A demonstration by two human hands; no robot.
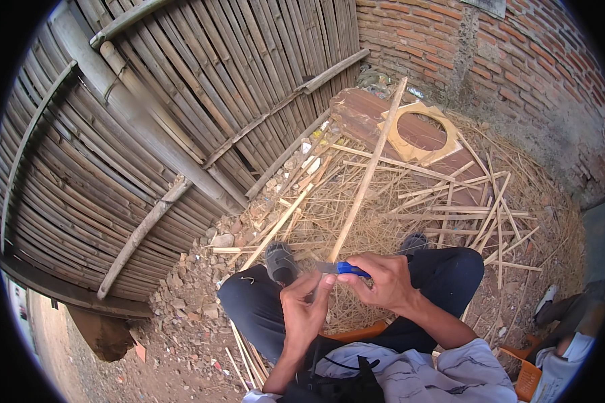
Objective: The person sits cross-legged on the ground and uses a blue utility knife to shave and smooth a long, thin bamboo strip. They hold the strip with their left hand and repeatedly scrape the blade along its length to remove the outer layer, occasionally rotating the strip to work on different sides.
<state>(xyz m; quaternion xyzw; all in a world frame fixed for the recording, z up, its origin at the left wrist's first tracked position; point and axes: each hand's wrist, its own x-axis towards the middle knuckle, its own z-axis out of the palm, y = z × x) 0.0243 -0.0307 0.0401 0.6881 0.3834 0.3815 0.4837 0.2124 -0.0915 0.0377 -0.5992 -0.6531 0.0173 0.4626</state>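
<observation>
My right hand is closed around a blue-handled cutter knife, its grey blade pointing left. The blade lies across the near end of a long bamboo strip. My left hand is closed in a pinch at that end, thumb beside the blade; the fingers hide the strip's tip. From there the strip slants away and slightly right, over the straw, to a brown board. Both hands are between my knees, above the ground.
Loose bamboo strips lie crisscrossed on straw to the right. A tan panel with a round hole rests on the board. A bamboo wall stands left, a brick wall right. Another person's leg and an orange crate are at lower right.
</observation>
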